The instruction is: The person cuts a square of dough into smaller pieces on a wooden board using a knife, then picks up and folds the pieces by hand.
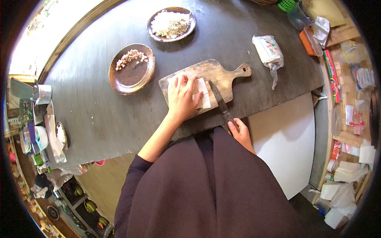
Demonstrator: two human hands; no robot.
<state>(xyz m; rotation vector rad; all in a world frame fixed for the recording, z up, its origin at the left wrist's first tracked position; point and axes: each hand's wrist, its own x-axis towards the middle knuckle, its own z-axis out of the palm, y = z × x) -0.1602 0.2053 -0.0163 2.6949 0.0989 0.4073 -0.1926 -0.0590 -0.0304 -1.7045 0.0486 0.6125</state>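
A wooden cutting board (223, 81) with a holed handle lies near the table's front edge. White, flat-cut slabs that look like tofu (204, 100) rest on it, partly covered by my left hand (182, 95). That hand lies over them with its fingers spread, its fingertips touching the slabs. My right hand (239, 133) is closed round the handle of a knife (220, 100) at the board's near right. The dark blade points away from me over the board, just right of the slabs and apart from them.
A brown plate (131, 79) with small diced pieces and another plate (190, 29) heaped with pale shreds stand beyond the board. A plastic-wrapped white packet (268, 51) lies right of it. Utensils and a white bowl (41, 137) line the left edge; bags and boxes fill the right shelf (349, 139).
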